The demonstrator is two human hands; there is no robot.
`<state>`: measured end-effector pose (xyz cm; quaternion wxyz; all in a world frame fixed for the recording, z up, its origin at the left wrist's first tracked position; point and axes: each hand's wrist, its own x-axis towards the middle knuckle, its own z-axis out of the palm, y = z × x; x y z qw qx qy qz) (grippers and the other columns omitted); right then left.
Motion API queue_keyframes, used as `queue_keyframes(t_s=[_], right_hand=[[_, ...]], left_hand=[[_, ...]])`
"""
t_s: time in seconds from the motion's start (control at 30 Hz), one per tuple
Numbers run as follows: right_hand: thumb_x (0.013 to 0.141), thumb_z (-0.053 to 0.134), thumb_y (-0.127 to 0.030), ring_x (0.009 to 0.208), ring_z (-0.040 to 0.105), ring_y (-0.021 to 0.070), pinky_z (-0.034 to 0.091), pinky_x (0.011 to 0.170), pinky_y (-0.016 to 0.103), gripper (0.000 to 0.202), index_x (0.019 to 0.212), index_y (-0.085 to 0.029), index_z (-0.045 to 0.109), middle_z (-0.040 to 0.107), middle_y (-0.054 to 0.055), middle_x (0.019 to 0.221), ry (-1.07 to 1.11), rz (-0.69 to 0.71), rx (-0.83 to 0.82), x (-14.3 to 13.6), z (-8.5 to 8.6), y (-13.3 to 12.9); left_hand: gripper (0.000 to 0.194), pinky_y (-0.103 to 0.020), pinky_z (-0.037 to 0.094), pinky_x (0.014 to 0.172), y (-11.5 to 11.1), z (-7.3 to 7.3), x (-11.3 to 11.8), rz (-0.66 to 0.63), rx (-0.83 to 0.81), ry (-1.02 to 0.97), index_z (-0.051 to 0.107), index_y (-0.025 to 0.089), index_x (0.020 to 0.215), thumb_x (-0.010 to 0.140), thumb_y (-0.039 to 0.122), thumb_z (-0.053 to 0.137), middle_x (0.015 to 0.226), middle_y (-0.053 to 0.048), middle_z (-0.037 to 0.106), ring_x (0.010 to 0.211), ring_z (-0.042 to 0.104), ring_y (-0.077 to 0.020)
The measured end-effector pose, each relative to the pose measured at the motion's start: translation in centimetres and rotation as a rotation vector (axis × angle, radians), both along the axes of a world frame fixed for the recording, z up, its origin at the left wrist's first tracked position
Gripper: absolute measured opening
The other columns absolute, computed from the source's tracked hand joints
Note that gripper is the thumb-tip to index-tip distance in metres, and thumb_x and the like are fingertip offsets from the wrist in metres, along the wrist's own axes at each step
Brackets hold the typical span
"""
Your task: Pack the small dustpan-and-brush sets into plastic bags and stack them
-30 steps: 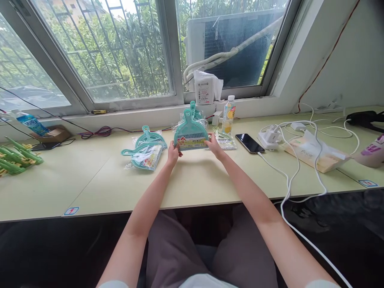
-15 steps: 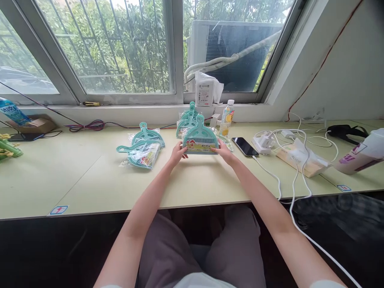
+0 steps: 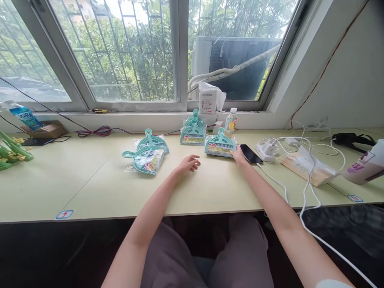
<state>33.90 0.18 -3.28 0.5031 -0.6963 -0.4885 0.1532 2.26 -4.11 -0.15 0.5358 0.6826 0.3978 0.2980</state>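
Note:
A teal dustpan-and-brush set (image 3: 220,145) in clear wrap lies on the table right of centre, its handle toward the window. My right hand (image 3: 238,155) has its fingers at the set's lower right corner, thumb on the front edge. My left hand (image 3: 189,163) is over the table to the left, holding nothing, fingers apart and slightly curled. Behind it, more wrapped teal sets (image 3: 193,134) stand grouped below the window. To the left lie further sets, one (image 3: 150,161) with its handle pointing left and another (image 3: 152,141) behind it.
A black phone (image 3: 251,154) lies just right of my right hand, with a bottle (image 3: 231,120) behind. Farther right are a power strip (image 3: 267,151), white cables, a tissue pack (image 3: 312,166) and a tilted cup (image 3: 366,166). A cardboard box (image 3: 52,130) sits far left.
The dustpan set held between both hands has moved right and down onto the table. My left hand has let go of it; my right hand remains at its corner.

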Motion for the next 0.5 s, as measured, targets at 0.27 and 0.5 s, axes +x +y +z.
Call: queue_keyframes(t_s=[0.27,0.5], right_hand=[[0.071,0.048,-0.009,0.122,0.049,0.0308,0.037,0.104,0.041,0.055,0.126,-0.006,0.051,0.054,0.024,0.126,-0.265,-0.054,-0.042,-1.3,0.7,1.2],[0.074,0.038,-0.006,0.12,0.044,0.0288,0.036,0.102,0.045,0.051,0.124,-0.013,0.049,0.052,0.02,0.123,-0.486,-0.097,0.261,-2.3,-0.6,-0.3]], left_hand=[[0.036,-0.023,0.051,0.063,-0.2,-0.1,0.0,-0.04,-0.002,0.011,0.056,0.016,0.119,0.087,0.034,0.051,0.107,-0.013,0.068,0.074,0.064,-0.0124],[0.031,-0.041,0.045,0.098,0.0,1.2,-1.4,0.341,0.53,0.49,0.062,0.021,0.115,0.088,0.022,0.046,0.118,-0.01,0.064,0.111,0.058,-0.024]])
